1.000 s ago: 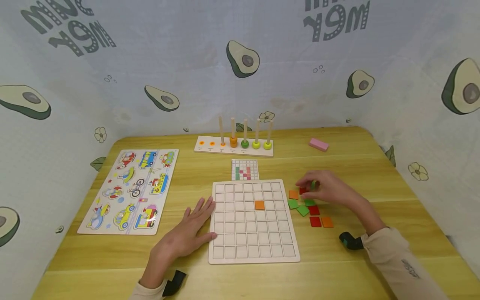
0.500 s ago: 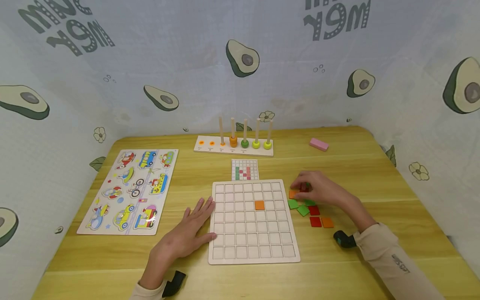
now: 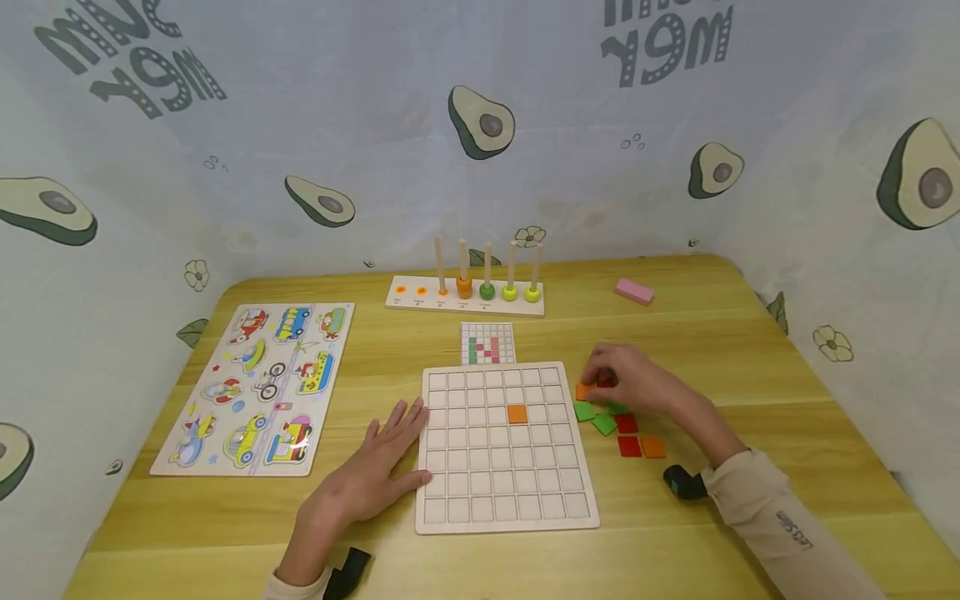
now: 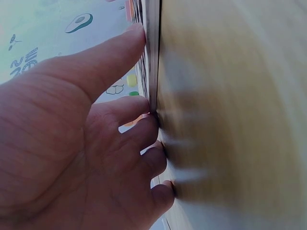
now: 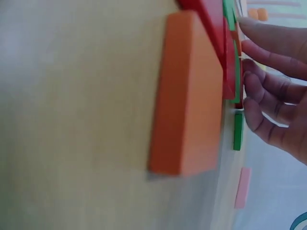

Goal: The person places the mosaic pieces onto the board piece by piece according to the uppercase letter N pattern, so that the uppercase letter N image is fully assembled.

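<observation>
My left hand (image 3: 371,471) lies flat at the left edge of a pale wooden grid board (image 3: 491,521), fingers spread; its thumb and index fingertip meet the board's edge in the left wrist view. One orange tile (image 3: 517,414) sits in a cell of the board. Right of the board, my right hand (image 3: 630,377) pinches another orange tile (image 3: 582,392) at the pile, thumb and index finger at its edges. Beneath and beside that hand are green tiles (image 3: 604,424) and red tiles (image 3: 629,447). The right wrist view shows a green tile (image 5: 238,132) beyond the curled fingers.
A small pattern card (image 3: 487,343) touches the board's far edge. Behind it stands a peg stand with coloured beads (image 3: 465,308). A vehicle picture puzzle (image 3: 255,387) lies at left, a pink block (image 3: 634,292) at back right. A patterned cloth (image 3: 405,125) hangs behind the table.
My right hand has moved slightly left, its fingertips going from the red tile to the orange tile nearest the board. My left hand has stayed in place.
</observation>
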A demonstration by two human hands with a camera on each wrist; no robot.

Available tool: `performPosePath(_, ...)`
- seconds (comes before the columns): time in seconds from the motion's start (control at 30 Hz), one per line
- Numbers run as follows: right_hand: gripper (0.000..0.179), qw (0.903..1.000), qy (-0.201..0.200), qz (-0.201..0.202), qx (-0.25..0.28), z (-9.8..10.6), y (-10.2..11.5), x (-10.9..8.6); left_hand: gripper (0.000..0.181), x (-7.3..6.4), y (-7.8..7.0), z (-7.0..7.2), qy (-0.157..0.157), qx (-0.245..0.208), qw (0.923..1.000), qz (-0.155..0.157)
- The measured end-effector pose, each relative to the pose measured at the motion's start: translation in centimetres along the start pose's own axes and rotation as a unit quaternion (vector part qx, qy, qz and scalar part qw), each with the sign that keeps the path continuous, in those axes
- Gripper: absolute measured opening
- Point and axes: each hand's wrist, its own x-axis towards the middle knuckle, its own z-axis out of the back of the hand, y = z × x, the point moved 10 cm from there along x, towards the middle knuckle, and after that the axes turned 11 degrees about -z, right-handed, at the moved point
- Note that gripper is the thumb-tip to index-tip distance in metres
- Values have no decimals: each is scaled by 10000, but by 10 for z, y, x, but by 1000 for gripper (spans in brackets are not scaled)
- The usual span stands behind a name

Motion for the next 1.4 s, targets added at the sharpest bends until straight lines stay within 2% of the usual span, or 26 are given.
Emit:
performPosePath(0.13,11,10000,-34,-43,-17,0,0,1,80,1,0,0,-2,-15,10000,-45)
performPosePath(0.37,15,10000,-2,62,-35,-2,5,4,80,-1,5,-1,21,63,9999,157)
performPosePath(0.67,15,9999,31,141,-8,-1,8,3,81,-2,3,0,-22,35,10000,86)
performPosePath(0.83,10,9992,150,-110,341,4,9,-1,80,-2,1,0,-39,0,10000,14)
performPosePath(0.93,3,9985,169,15,522,6,17,-3,80,-2,1,0,-53,16,10000,8)
performPosePath(1.1,8,9963,164,338,772,4,32,-5,80,-1,0,1,-60,28,10000,-8)
performPosePath(1.4,7,9910,205,265,1299,-10,43,-3,80,-1,-1,1,-45,0,10000,-25)
